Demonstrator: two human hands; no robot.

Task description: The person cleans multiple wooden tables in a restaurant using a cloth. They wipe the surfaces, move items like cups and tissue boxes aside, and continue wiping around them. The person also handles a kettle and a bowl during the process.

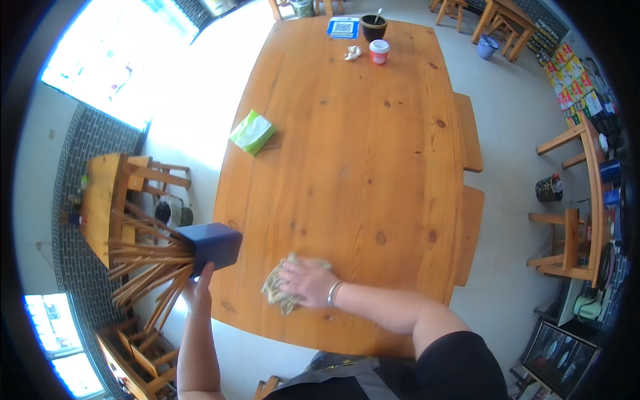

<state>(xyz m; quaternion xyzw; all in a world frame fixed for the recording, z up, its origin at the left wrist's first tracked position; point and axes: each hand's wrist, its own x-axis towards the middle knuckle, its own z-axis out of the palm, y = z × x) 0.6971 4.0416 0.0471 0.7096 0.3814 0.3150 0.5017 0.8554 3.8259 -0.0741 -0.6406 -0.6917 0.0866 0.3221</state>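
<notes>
My left hand [200, 290] grips a dark blue holder [215, 247] full of wooden chopsticks [150, 260]. The holder is tipped onto its side above the table's left edge, and the chopsticks fan out to the left. Part of that hand is hidden behind it. My right hand [307, 282], with a silver bangle at the wrist, lies spread on a crumpled beige cloth [280, 292]. Under the cloth is the near part of a long wooden table [345, 175]. Whether the right fingers pinch the cloth is not clear; the palm presses over it.
A green tissue pack [252, 132] lies by the table's left edge. At the far end are a dark pot [374, 29], a red lidded cup [379, 54], crumpled tissue [352, 53] and a blue printed-code card [343, 28]. Wooden benches [469, 235] line the right side.
</notes>
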